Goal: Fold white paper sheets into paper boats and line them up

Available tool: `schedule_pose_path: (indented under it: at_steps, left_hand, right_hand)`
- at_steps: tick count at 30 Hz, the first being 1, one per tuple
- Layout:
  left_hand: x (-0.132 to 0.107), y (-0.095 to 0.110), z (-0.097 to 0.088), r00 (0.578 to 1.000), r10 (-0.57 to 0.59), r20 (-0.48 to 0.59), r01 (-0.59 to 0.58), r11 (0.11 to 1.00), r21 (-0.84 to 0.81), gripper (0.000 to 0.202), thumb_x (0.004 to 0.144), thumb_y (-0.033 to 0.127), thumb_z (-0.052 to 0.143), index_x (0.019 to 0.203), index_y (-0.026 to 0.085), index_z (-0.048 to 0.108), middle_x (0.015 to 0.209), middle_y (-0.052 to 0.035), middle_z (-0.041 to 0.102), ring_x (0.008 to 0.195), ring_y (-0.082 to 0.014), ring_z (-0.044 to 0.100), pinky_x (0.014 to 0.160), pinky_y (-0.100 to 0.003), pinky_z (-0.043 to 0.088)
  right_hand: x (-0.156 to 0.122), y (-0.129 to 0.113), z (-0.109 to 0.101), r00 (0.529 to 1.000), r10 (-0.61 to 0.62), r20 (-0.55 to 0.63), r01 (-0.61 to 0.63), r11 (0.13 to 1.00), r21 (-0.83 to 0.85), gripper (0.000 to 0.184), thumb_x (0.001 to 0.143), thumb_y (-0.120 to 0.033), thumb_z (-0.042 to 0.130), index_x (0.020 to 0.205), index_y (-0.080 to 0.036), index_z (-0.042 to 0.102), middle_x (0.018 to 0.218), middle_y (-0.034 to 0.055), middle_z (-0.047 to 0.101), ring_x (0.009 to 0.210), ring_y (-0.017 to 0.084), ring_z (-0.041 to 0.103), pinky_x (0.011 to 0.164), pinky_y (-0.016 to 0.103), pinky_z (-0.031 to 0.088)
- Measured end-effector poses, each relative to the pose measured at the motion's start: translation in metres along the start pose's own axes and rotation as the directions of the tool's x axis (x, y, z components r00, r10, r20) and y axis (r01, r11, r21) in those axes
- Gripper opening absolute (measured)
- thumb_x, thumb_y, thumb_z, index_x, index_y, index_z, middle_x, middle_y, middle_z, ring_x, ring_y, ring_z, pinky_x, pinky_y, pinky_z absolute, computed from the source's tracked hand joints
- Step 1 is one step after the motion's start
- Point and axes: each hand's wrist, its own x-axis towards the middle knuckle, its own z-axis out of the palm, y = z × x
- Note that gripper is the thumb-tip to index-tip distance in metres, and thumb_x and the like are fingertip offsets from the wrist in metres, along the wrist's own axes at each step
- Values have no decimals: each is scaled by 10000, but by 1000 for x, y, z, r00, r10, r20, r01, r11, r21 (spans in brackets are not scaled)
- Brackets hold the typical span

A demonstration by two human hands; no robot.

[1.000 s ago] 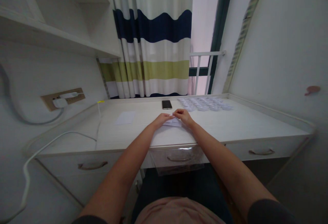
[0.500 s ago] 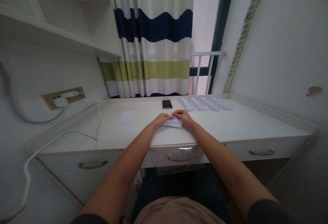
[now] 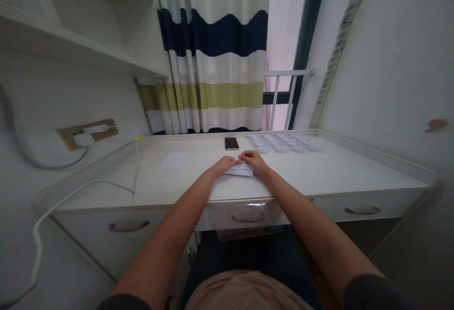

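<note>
A folded sheet of white paper (image 3: pixel 240 170) rests on the white desk (image 3: pixel 198 187) near its front edge, with creases across it. My left hand (image 3: pixel 225 164) pinches its left upper part, thumb toward the middle. My right hand (image 3: pixel 253 160) has its fingers closed on the paper's top edge, close to the left thumb. Both hands nearly meet above the sheet, and the fingertips partly hide its far corner. Just beyond them lies a dark phone (image 3: pixel 231 143).
Several folded white paper pieces (image 3: pixel 283 143) stand in rows at the back right. A flat white sheet (image 3: pixel 174 161) lies to the left. Clear plastic (image 3: pixel 248 220) hangs over the front drawer. A white cable (image 3: pixel 95 182) crosses the left side, below a wall socket (image 3: pixel 87 135).
The paper has shifted very slightly to the right under my hands. Both hands keep nearly the same pinch; the other things stay where they were.
</note>
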Motion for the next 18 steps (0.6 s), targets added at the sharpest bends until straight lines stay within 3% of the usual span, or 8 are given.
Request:
schedule_pose_path:
  at_steps: [6,12,18]
  left_hand:
    - [-1,1,0,1000,6,-11,-6,1000,5,391,543,504,658,561,124,569,478,31,466,476,-75,348,470,-229,195]
    - [1,1,2,995,40,-95,-29,993,111,411,547,481,676,434,152,457,400,58,314,439,-61,254,461,-244,139]
    - [0,3,3,995,41,-96,-29,991,128,436,564,493,663,420,158,425,399,57,306,429,-58,235,457,-249,132]
  right_hand:
    - [1,2,0,1000,5,24,-4,1000,-10,311,573,-451,615,554,-144,567,463,-32,445,455,75,330,438,238,220]
    - [2,5,0,1000,-19,21,19,1000,11,318,562,-458,629,524,-155,539,483,-28,465,494,85,375,463,231,261]
    - [2,7,0,999,20,32,-20,1000,13,329,551,-466,637,561,-142,584,502,-15,504,502,89,392,480,234,280]
